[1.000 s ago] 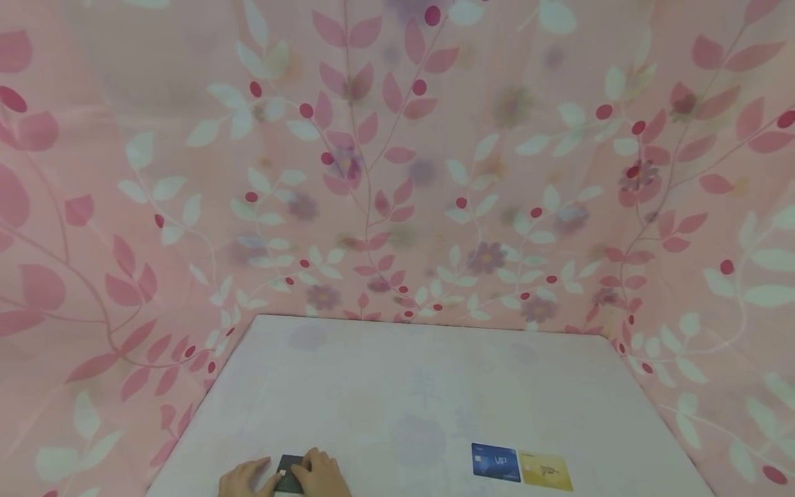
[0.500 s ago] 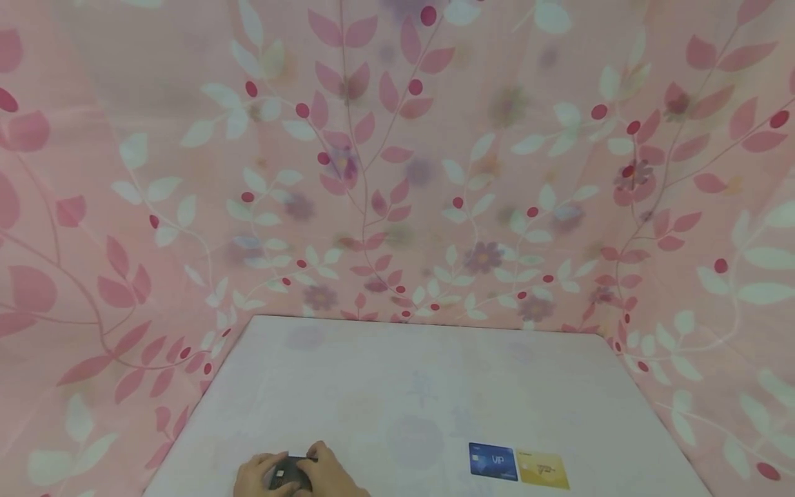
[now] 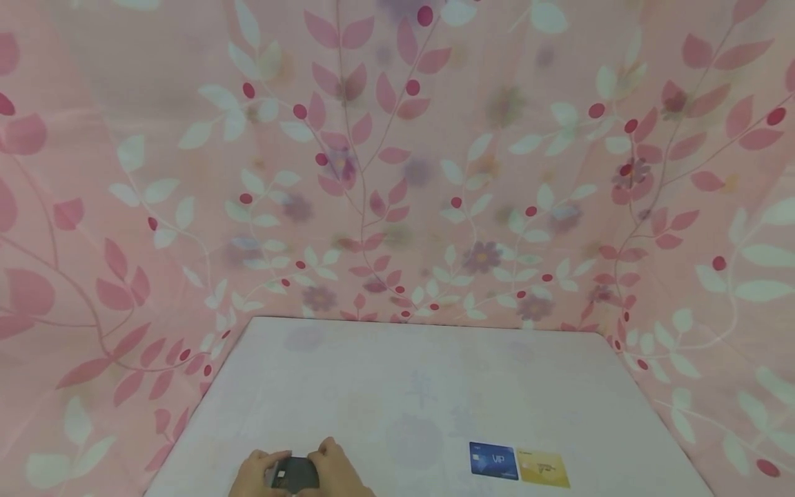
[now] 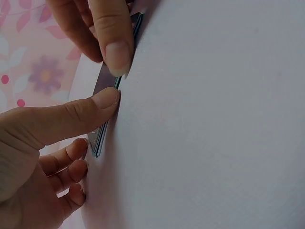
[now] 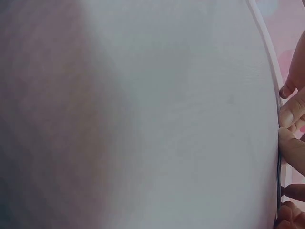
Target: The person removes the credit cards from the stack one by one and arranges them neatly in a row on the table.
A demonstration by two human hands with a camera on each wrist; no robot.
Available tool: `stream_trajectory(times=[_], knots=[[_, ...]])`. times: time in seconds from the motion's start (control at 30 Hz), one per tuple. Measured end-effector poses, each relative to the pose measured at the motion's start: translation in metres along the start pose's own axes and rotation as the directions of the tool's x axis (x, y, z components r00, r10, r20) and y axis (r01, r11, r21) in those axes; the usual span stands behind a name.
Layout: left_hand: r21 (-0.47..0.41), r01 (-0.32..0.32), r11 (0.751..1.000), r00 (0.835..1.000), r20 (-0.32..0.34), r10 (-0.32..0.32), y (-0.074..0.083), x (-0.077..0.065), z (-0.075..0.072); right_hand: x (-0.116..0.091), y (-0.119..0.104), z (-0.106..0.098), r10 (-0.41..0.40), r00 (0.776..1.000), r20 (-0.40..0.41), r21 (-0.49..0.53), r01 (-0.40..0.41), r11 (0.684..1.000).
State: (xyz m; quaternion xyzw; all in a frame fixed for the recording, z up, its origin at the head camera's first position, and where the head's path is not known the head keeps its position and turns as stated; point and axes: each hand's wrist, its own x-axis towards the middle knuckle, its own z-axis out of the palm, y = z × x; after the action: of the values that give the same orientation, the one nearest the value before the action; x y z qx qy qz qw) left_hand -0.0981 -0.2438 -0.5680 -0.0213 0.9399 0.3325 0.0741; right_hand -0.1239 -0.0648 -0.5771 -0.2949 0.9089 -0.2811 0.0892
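At the bottom left of the head view, a dark card (image 3: 301,472) with a small light chip mark lies between both hands. The left hand (image 3: 251,475) pinches its left side, and the right hand (image 3: 337,471) holds its right side. Seen edge-on in the left wrist view, the dark card (image 4: 106,81) shows a layered edge, like thin cards stacked together. Both thumbs press along that edge, close to the white tabletop. Only a thin dark edge (image 5: 279,176) of it appears in the right wrist view, and fingers cover part of it.
To the right on the white table (image 3: 373,386) lie a blue card (image 3: 493,469) marked VIP and a yellow card (image 3: 543,468), side by side. A pink floral curtain (image 3: 397,228) surrounds the table at the back and sides.
Both hands have shifted a little to the right with the dark card. The left fingers, spread wider a second ago, now grip the card's side. The blue and yellow cards stay put.
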Motion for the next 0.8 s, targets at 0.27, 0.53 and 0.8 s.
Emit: stream_trajectory(times=[0.27,0.53,0.8], knots=[[0.013,0.021,1.0,1.0,0.022,-0.021,0.001,0.002,-0.003,-0.003,-0.001,-0.009,0.169,0.985,0.029,0.127,-0.172,0.977],[0.042,0.058,0.997,0.998,0.019,-0.059,-0.001,0.003,-0.002,-0.001,-0.002,-0.011,0.177,0.984,0.019,0.127,-0.178,0.976],[0.049,0.037,0.998,0.999,-0.007,-0.036,-0.007,0.003,0.002,0.001,-0.002,-0.013,0.224,0.974,0.038,0.186,-0.227,0.956]])
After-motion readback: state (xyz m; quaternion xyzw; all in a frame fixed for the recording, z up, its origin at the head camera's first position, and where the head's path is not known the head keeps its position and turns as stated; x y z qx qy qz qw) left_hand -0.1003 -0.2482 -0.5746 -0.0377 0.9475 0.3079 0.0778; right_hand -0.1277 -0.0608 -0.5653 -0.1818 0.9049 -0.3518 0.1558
